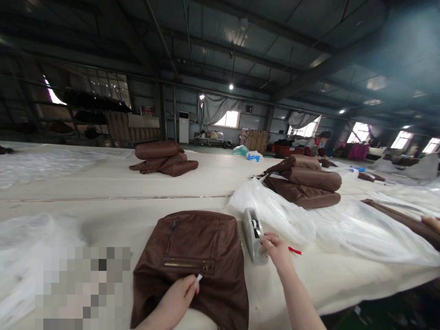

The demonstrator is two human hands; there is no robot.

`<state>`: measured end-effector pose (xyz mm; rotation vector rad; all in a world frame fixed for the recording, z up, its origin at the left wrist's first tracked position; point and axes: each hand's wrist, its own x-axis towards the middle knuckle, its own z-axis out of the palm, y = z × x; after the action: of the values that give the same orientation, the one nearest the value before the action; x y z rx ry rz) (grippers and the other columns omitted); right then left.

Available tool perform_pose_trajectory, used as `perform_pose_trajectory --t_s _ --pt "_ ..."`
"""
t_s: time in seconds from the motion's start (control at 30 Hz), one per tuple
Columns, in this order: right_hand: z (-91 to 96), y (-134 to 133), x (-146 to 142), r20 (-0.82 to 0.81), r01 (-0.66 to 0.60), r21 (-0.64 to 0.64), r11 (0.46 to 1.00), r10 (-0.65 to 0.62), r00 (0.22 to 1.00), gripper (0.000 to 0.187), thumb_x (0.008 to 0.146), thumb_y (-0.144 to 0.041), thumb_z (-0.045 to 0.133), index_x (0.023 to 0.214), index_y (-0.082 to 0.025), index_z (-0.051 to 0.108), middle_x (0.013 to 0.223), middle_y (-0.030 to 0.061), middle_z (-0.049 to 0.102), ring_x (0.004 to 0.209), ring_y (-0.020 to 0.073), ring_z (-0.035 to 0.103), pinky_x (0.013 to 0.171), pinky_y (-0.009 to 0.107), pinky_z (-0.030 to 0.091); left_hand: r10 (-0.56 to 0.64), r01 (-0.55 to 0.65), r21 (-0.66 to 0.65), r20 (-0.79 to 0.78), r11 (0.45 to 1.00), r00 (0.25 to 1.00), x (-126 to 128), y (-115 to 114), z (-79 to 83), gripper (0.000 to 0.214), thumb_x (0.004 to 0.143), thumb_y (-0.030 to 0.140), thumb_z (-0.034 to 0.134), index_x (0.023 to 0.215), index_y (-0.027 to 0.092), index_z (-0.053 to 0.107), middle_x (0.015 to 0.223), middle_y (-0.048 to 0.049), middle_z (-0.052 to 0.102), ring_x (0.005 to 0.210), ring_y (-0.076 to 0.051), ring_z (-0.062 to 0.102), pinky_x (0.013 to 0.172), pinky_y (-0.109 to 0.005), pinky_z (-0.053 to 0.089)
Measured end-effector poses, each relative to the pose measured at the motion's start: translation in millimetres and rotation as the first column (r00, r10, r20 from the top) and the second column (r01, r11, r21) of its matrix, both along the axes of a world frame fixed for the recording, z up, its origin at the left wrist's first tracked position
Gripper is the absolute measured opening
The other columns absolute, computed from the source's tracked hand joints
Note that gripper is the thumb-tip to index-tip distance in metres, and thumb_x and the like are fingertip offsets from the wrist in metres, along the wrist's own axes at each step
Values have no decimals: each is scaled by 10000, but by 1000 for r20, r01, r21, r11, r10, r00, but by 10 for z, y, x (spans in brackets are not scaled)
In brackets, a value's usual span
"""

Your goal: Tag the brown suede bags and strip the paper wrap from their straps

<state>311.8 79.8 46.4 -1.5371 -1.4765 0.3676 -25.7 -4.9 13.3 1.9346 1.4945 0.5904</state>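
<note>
A brown leather-like piece with a brass zipper pocket lies flat on the cream table in front of me. My left hand rests on its lower part and pinches a small white strip beside the zipper pull. My right hand is closed at the front of a grey tape dispenser standing just right of the brown piece; what its fingers pinch is too small to make out.
Clear plastic sheets spread to the right, with a stack of folded brown pieces on them. Another brown stack sits farther back. A small red item lies by my right hand. Another person's hand shows at the right edge.
</note>
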Motion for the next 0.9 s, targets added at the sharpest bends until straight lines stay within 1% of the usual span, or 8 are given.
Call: perform_pose_trajectory --t_s 0.13,0.23,0.33,0.47,0.57,0.67,0.77,0.9 --pt "-178 -251 -1 -61 28 55 998 -25 998 377 737 -556 575 658 -200 671 821 100 677 804 247 637 745 349 487 6 -6 -4 1 1000 1000 -11 0 -9 251 889 252 288 717 200 463 741 -20 584 742 -167 547 718 -254 394" --pt "-432 -363 52 -211 -31 -100 994 9 977 444 746 -642 512 647 -216 592 604 46 612 566 207 582 560 321 461 4 -4 -6 28 1000 1000 -2 -8 0 250 882 251 291 704 198 458 726 -19 570 730 -166 536 699 -253 390" --pt "-612 -428 163 -245 -10 -187 982 -36 969 468 726 -678 489 643 -224 564 539 29 579 493 194 544 509 315 435 25 -21 -46 80 999 996 32 -29 12 249 886 263 294 697 203 444 661 5 520 659 -153 509 634 -239 377" --pt "-486 -605 137 -273 -25 -170 985 -23 962 438 718 -654 540 651 -221 566 560 25 576 503 182 532 522 311 436 62 -41 -170 118 985 991 92 -85 48 269 915 289 260 745 212 454 545 46 440 508 -140 446 534 -232 343" --pt "-197 -786 -234 -397 -214 -130 968 147 906 411 726 -607 603 660 -205 552 583 16 563 523 154 514 543 287 435 47 -44 -45 81 998 996 134 -148 124 228 879 211 332 728 192 502 674 3 543 681 -154 525 629 -236 376" --pt "39 -900 -791 -506 -450 -152 880 322 800 391 749 -567 622 669 -191 552 558 1 540 494 118 465 513 254 393 60 -60 -18 50 998 997 161 -185 181 253 886 197 344 751 180 557 734 -23 586 733 -163 540 680 -250 391" --pt "113 -940 -1280 -596 -626 -198 754 414 688 384 746 -552 630 664 -191 529 531 -22 511 437 83 394 441 221 300 62 -61 -15 48 998 997 157 -203 204 271 896 217 356 783 170 597 750 -36 609 737 -173 552 709 -265 402" --pt "8 -872 -1602 -543 -692 -303 656 478 691 362 756 -507 610 614 -191 504 498 -46 482 391 57 339 402 206 223 23 -25 19 78 1000 997 119 -219 214 255 874 172 364 808 161 610 796 -47 639 761 -174 574 713 -262 415"
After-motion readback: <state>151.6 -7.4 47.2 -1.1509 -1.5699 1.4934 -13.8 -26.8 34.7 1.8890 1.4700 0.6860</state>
